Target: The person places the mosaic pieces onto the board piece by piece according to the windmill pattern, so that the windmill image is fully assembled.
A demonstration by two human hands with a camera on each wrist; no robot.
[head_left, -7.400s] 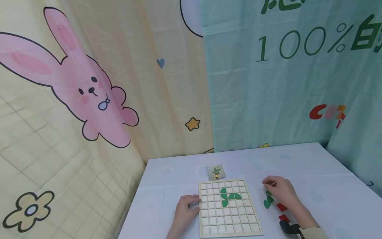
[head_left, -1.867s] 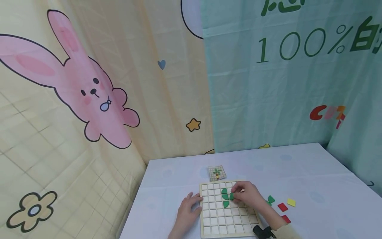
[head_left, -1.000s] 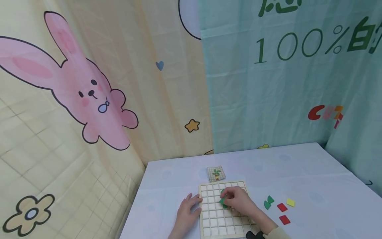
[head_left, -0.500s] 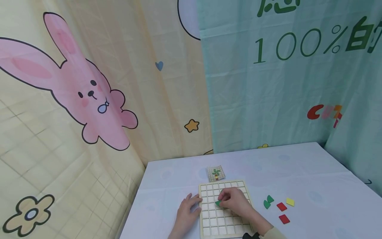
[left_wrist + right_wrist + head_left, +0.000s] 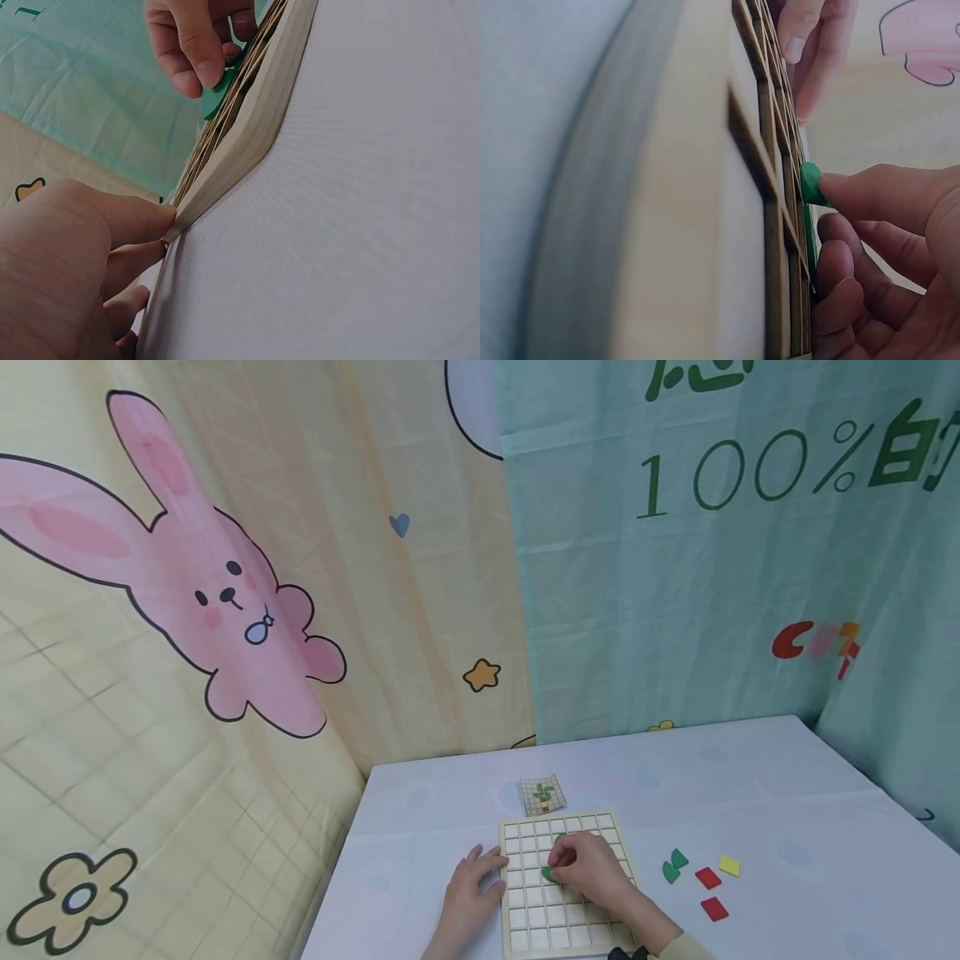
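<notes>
My right hand (image 5: 592, 867) pinches a green quarter-circle tile (image 5: 548, 873) between thumb and fingers, over the upper middle of the pale gridded board (image 5: 534, 920). In the right wrist view that tile (image 5: 811, 184) stands tilted against the grid's dividers. Another green tile (image 5: 559, 839) peeks out on the board above my fingers; the others placed there are hidden by the hand. At the board's left edge, my left hand (image 5: 471, 897) rests with its fingertips and thumb. The left wrist view shows a finger of that hand (image 5: 60, 262) touching the wooden rim.
Right of the board lie two loose green tiles (image 5: 671, 872), two red tiles (image 5: 708, 878) and a yellow tile (image 5: 729, 866). Behind the board is a small pattern card (image 5: 542, 796) with a green, yellow and red figure. Printed curtains (image 5: 420, 610) hang behind the white table.
From the loose tiles at right, my right hand has come over the board holding a green tile. It shifted left across the grid, then nearly stopped. My left hand stays at the edge.
</notes>
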